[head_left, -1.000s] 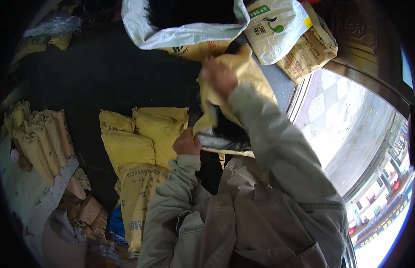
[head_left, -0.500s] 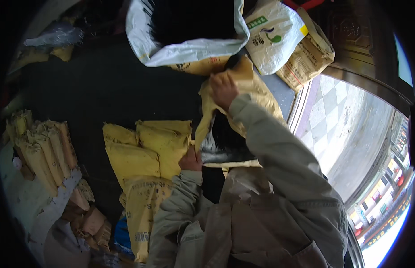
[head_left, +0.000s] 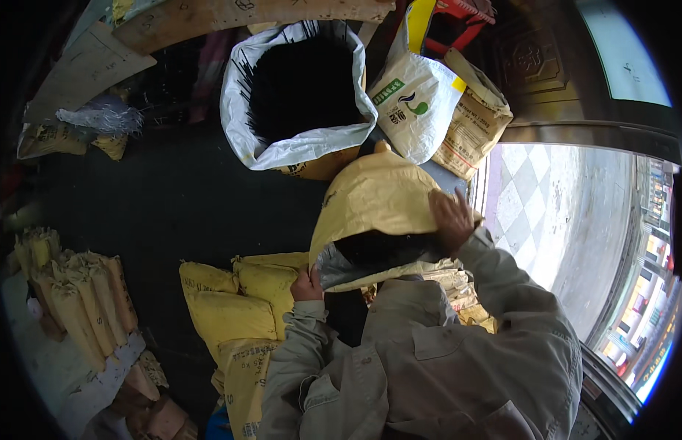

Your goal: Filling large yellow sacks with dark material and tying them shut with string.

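I hold a yellow sack [head_left: 374, 198] open in front of my chest, its dark mouth facing me. My left hand [head_left: 306, 283] grips the sack's lower left rim. My right hand [head_left: 451, 218] clutches the upper right edge of the same sack. Just beyond it stands a large white bag [head_left: 260, 147] with its top rolled down, full of black material.
Filled yellow sacks [head_left: 231, 308] lie on the dark floor at my lower left, and a row of tied yellow sacks [head_left: 73, 308] leans at the far left. A white printed bag [head_left: 418, 110] and a brown sack [head_left: 473, 128] stand at the upper right. A tiled doorway floor [head_left: 554, 213] lies right.
The yellow sack has spread open wide toward me. My right hand moved right and down along its rim, and my left hand moved lower. The view shifted, with the white bag now farther down.
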Demonstrator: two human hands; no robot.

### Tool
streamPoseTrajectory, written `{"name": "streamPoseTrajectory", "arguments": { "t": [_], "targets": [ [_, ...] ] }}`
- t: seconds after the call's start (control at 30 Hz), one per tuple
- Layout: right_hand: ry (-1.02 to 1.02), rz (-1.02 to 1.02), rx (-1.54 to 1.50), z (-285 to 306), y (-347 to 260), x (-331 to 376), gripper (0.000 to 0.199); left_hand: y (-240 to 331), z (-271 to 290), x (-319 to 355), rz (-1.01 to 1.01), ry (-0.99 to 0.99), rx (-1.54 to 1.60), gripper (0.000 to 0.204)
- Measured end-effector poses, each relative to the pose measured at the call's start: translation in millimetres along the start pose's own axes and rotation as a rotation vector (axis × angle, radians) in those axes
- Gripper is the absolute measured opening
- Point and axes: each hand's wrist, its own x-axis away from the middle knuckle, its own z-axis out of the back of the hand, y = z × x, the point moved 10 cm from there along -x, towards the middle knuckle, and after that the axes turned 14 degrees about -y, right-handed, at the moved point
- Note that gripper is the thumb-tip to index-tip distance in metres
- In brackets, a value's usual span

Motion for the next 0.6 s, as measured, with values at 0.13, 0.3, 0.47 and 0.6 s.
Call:
{"name": "streamPoseTrajectory", "arguments": {
  "t": [0.13, 0.3, 0.47, 0.6],
  "targets": [
    [0.574, -0.213, -0.07, -8.3, 75.1, -9.8, 0.025, 4.6, 15.1, -25.4, -0.024, 0.025, 0.137, 0.024],
    [0.405, -0.225, -0.014, 32.2, 93.7, -105.0, 0.007, -14.3, -20.5, -43.8, 0.033, 0.202, 0.354, 0.032],
    [0.568, -0.064, -0.005, 32.5, 109.5, -135.2, 0.006, -64.8, -103.8, -15.7, 0.332, -0.146, 0.688, 0.015],
    [0.111, -0.127, -0.021, 7.4, 153.4, -181.7, 0.015, -39.6, -65.3, 28.0, 0.419, -0.122, 0.811, 0.007]
  ]
}}
